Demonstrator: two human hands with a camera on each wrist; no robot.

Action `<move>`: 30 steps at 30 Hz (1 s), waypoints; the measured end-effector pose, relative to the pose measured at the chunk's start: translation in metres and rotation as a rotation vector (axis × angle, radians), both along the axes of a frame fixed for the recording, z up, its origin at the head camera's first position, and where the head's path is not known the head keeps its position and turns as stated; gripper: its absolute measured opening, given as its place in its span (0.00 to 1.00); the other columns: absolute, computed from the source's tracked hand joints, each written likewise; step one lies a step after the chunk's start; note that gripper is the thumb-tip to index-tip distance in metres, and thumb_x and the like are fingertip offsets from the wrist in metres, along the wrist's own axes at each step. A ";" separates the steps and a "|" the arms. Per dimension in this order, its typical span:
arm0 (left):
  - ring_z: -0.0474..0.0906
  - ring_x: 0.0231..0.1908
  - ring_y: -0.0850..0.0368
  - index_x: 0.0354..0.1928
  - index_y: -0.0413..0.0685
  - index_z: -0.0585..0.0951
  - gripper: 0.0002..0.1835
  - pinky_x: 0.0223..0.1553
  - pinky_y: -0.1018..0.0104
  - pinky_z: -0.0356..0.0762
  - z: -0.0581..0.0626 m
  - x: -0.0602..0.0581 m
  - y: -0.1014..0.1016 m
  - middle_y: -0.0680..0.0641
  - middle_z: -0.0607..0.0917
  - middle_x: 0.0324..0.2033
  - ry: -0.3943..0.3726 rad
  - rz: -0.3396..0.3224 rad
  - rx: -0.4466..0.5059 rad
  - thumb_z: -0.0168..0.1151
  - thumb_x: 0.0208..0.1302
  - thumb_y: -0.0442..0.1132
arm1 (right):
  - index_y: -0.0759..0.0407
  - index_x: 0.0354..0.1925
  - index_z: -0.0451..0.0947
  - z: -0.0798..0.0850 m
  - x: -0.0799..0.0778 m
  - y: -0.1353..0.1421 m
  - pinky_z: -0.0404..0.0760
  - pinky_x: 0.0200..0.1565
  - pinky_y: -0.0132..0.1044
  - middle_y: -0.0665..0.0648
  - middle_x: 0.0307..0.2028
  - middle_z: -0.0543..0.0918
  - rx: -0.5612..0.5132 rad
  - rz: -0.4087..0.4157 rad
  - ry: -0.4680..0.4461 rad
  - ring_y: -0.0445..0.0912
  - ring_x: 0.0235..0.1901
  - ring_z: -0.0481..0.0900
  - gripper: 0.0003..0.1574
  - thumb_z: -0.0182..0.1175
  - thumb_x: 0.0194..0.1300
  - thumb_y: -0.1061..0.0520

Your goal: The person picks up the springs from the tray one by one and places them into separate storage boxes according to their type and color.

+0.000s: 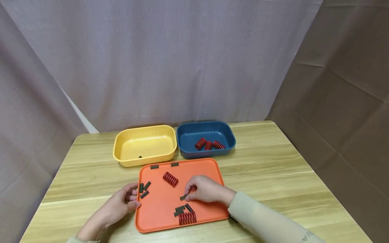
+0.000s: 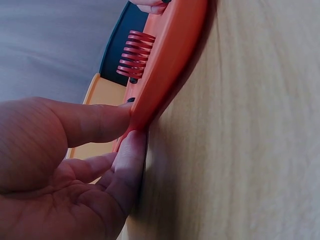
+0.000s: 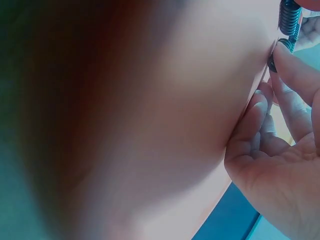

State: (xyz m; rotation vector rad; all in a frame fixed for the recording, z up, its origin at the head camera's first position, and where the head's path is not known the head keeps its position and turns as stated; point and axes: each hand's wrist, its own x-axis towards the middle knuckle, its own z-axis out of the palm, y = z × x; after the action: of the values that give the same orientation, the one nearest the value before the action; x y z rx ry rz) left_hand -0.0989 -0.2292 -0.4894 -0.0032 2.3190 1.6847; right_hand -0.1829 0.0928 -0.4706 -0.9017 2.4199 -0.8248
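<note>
My right hand [image 1: 206, 189] pinches a small dark coil spring [image 1: 183, 197] low over the orange tray [image 1: 161, 212]; in the right wrist view this spring [image 3: 272, 63] shows at the fingertips. At the tray's left edge, my left hand [image 1: 120, 204] grips the rim, its thumb on top and fingers along the outer side in the left wrist view. A large red spring [image 1: 170, 179] lies mid-tray, and another red spring [image 1: 187, 218] is at the near edge. Several small dark springs lie beside that one, by the left rim and along the far rim.
Behind the tray stand a yellow bin [image 1: 121, 148] with a small dark piece inside, and a blue bin [image 1: 188, 154] holding three red springs [image 1: 208, 145]. Both stand on the wooden table [image 1: 267, 175]. Grey curtains hang behind and beside it.
</note>
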 end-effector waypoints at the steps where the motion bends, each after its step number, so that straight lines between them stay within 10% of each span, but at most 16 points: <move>1: 0.73 0.45 0.49 0.67 0.31 0.62 0.38 0.40 0.68 0.78 0.000 0.000 0.000 0.40 0.73 0.47 -0.001 0.002 -0.002 0.68 0.55 0.28 | 0.43 0.29 0.83 0.000 0.001 0.000 0.74 0.40 0.32 0.41 0.32 0.79 -0.001 -0.002 -0.002 0.39 0.35 0.74 0.06 0.72 0.55 0.50; 30: 0.72 0.45 0.49 0.67 0.32 0.62 0.38 0.39 0.68 0.78 -0.002 0.000 -0.002 0.40 0.72 0.48 -0.010 -0.017 0.028 0.68 0.57 0.28 | 0.47 0.32 0.80 0.015 -0.013 -0.003 0.76 0.34 0.34 0.44 0.28 0.81 -0.072 -0.111 -0.049 0.40 0.29 0.75 0.05 0.66 0.63 0.51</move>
State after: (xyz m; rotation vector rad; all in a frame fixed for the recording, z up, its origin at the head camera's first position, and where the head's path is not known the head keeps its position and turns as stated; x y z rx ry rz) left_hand -0.0987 -0.2311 -0.4917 0.0133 2.2817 1.7050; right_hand -0.1958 0.0894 -0.4556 -0.7689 2.4295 -0.9687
